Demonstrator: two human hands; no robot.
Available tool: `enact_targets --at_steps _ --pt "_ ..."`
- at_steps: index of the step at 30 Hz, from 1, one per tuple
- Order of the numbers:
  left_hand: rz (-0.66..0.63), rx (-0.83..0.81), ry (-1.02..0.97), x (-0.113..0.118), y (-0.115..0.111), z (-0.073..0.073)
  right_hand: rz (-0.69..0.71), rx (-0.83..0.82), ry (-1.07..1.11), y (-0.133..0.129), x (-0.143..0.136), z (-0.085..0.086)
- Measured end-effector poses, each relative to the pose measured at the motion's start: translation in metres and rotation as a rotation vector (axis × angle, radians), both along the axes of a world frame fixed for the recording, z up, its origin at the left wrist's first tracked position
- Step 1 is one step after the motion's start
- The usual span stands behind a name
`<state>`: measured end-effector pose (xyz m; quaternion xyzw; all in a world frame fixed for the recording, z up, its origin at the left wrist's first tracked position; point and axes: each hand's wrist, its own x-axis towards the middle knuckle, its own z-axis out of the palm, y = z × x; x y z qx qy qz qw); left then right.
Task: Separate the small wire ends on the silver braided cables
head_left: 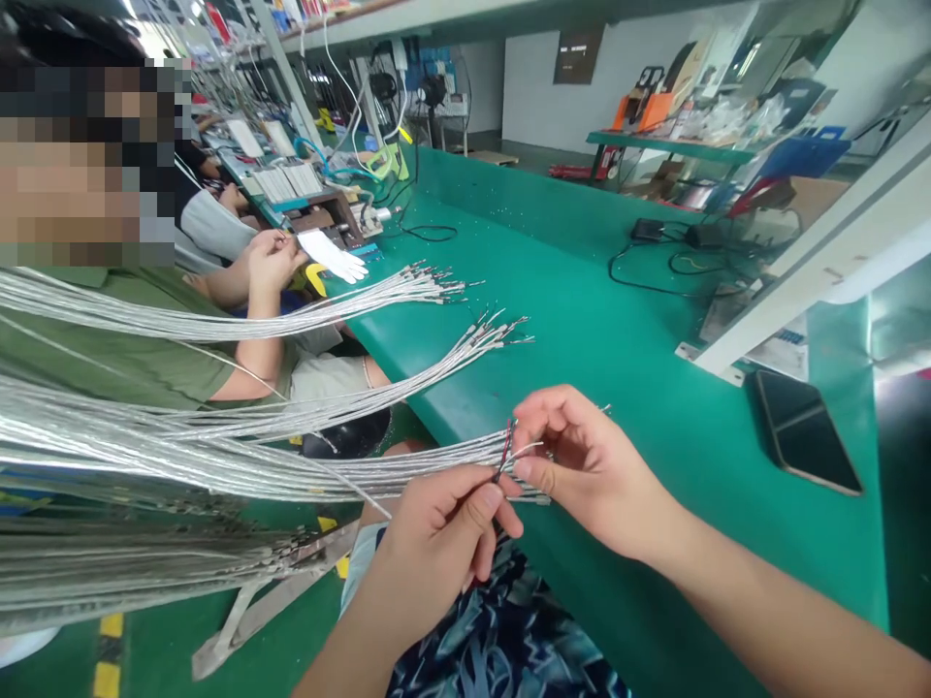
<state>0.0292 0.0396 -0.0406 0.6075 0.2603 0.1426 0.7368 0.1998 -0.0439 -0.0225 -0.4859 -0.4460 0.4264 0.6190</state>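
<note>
One slim red-and-black wire end point(506, 444), pinched by the bare left hand point(445, 538) at the edge of the flat green bench top point(618, 330), bare right hand point(586, 470) curled beside it, closure unclear; work apparently mid-course, the silvery-white cable bundles point(429, 460) alongside of indeterminable completion.
</note>
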Motion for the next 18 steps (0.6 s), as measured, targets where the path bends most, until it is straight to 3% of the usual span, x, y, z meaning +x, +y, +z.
enact_targets --at_steps 9,14,18 --pt "-0.014 0.107 0.003 0.009 -0.002 0.011 -0.165 0.080 -0.403 -0.009 -0.007 -0.012" --pt "0.028 0.057 0.018 0.008 -0.004 0.005 -0.200 0.114 -0.402 -0.009 -0.004 -0.016" --pt "0.046 0.139 0.025 0.007 -0.005 0.004 -0.198 0.112 -0.443 -0.010 0.005 -0.007"
